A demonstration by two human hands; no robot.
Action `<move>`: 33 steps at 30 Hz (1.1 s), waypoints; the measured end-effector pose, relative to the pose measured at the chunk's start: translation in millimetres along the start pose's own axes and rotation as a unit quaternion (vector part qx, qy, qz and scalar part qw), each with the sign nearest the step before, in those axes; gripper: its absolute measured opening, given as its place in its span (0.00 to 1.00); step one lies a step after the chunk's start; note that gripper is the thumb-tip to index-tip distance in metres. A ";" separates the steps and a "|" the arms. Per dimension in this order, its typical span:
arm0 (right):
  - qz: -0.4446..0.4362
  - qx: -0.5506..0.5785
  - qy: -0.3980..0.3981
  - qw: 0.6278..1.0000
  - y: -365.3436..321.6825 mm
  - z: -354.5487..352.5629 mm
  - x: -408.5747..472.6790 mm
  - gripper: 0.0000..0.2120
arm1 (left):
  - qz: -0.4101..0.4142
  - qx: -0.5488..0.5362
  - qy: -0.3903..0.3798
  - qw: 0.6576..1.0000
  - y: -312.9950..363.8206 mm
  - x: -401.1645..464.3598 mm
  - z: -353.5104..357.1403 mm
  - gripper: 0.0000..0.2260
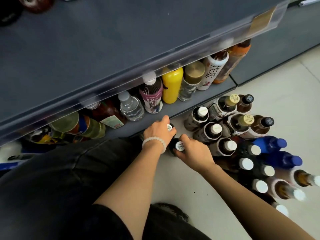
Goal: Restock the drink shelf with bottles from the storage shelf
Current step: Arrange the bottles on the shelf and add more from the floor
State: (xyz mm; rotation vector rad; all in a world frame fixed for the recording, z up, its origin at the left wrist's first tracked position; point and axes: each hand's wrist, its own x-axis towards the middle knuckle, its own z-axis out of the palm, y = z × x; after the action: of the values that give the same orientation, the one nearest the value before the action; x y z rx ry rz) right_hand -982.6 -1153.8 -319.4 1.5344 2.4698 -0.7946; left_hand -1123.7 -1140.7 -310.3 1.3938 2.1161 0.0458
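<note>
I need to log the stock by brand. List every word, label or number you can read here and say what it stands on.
"茶粹": vertical black characters on the white-sleeved tea bottle on the low shelf.
Pink-labelled bottle with a white cap: print too blurred to read.
Red and white label on the dark brown bottle: too small.
Printed white caps of the two dark bottles under the left hand and right hand: unreadable.
Yellowish price tag on the shelf rail: blurred.

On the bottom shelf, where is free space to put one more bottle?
The bare patch is the shelf's front strip, in front of the yellow bottle and clear water bottle, just above the left hand. Further left, around the green-lidded bottle, it is crowded. The floor cluster right of the right hand is packed.
</note>
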 end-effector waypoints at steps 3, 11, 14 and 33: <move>0.018 0.002 0.003 1.000 3.9 -10.5 -8.4 0.16 | -0.021 -0.023 0.001 1.000 -5.2 -8.7 -9.0 0.10; 0.000 -0.015 0.085 0.996 -8.8 -60.4 -40.1 0.17 | -0.003 -0.049 0.078 0.996 0.7 -62.8 -61.9 0.08; -0.006 -0.005 0.136 0.991 -14.3 -87.3 -53.4 0.18 | 0.009 -0.071 0.133 0.989 3.1 -90.5 -86.7 0.09; -0.211 0.099 0.276 0.933 -215.0 -335.6 -67.5 0.14 | 0.120 -0.173 0.377 0.902 -28.1 -232.9 -341.2 0.04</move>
State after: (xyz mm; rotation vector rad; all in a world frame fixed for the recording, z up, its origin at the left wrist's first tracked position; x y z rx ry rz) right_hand -1081.5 -1115.9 70.7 1.4570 3.3048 -0.7661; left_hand -1252.7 -1252.8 66.8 1.5482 2.3191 1.1726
